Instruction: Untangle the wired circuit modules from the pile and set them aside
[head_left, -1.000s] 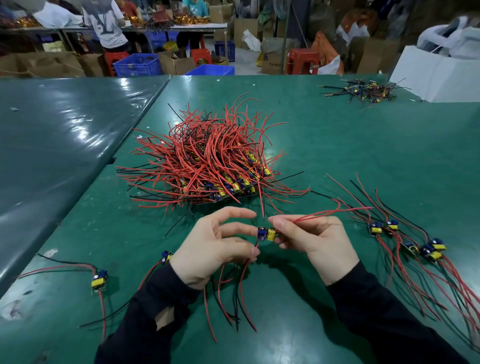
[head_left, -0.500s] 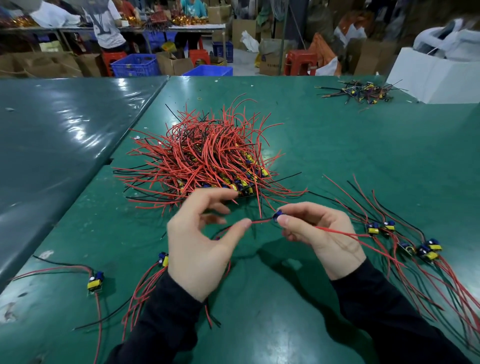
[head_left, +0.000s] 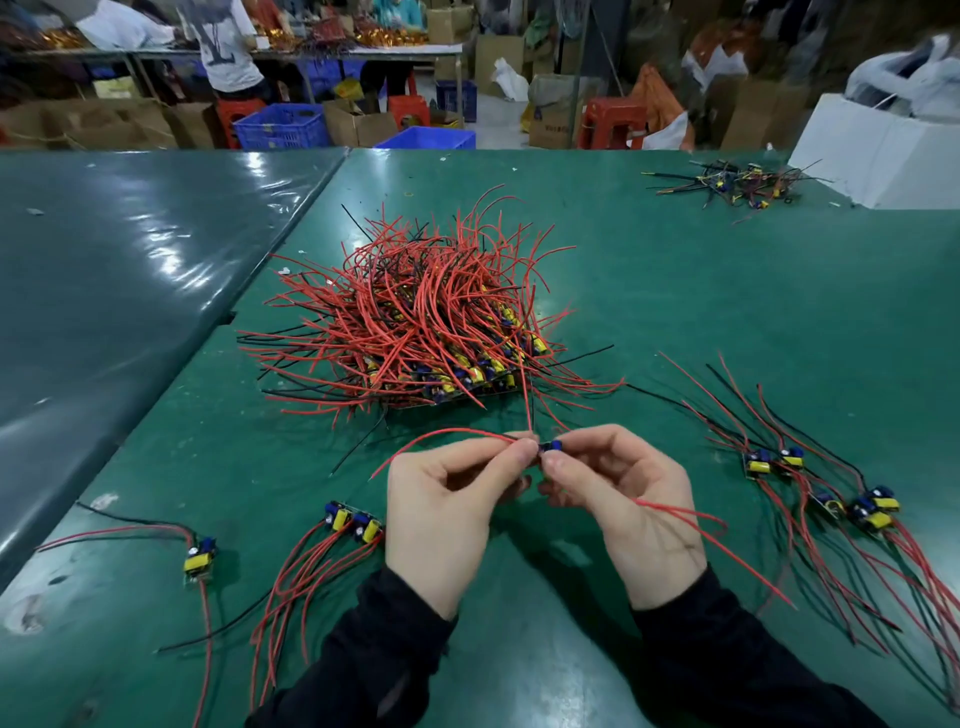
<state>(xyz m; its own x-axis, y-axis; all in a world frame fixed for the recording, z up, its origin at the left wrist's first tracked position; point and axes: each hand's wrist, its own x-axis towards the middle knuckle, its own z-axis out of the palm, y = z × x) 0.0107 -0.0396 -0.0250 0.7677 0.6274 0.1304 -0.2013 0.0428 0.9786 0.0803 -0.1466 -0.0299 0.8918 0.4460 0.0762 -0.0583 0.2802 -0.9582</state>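
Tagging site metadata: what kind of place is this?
Likely a small electronics assembly workshop: a pile of wired modules on a green bench, cardboard boxes and blue crates behind.

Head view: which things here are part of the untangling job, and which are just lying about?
Part of the job:
- tangled pile
- module pinched by left hand and right hand
- set-aside modules, right
- set-aside modules, left
- lone module, far left

Just lying about:
- white box
- blue crates
- small far heap, role unclear
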